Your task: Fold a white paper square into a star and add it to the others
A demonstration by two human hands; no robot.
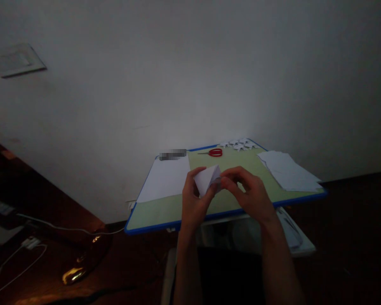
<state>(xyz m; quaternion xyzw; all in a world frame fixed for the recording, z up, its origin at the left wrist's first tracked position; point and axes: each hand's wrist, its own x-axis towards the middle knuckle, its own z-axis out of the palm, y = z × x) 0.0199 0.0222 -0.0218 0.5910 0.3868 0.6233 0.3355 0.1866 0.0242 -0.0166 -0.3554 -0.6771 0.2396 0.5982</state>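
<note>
Both my hands hold a small folded piece of white paper [207,178] above a green desk with a blue rim [152,228]. My left hand [193,199] grips the paper from the left and below, fingers curled round it. From the right, my right hand [249,192] pinches the paper's right corner between thumb and fingers. The paper has a pointed, triangular shape.
Red-handled scissors [214,152] lie at the desk's far edge, with several small folded paper pieces [239,144] beside them. A white sheet [167,178] lies on the left, a stack of white sheets [288,171] on the right. White cables [34,243] run over the dark floor at left.
</note>
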